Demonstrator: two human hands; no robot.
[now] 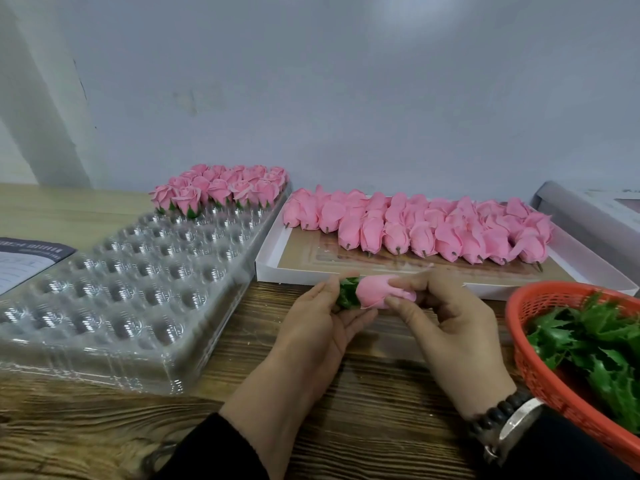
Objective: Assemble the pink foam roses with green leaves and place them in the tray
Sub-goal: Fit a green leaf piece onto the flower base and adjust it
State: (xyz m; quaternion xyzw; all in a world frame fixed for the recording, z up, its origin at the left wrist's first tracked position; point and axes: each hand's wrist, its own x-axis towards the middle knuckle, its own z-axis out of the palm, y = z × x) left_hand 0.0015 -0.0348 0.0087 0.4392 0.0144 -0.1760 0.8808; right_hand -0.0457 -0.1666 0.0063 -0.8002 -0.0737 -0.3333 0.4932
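Note:
A pink foam rose (379, 292) lies sideways between both my hands above the wooden table. My left hand (323, 325) pinches the green leaf (347, 293) at the rose's base. My right hand (446, 323) grips the rose's head with thumb and fingers. The clear plastic tray (114, 299) with round cells lies at the left; several finished roses (221, 189) with leaves stand in its far rows. A white flat box (398, 271) behind my hands holds several bare pink roses (419, 226).
A red plastic basket (540, 368) at the right holds several green leaves (595, 341). A printed paper (24, 261) lies at the far left. A white box (588, 216) stands at the back right. The grey wall runs close behind the table.

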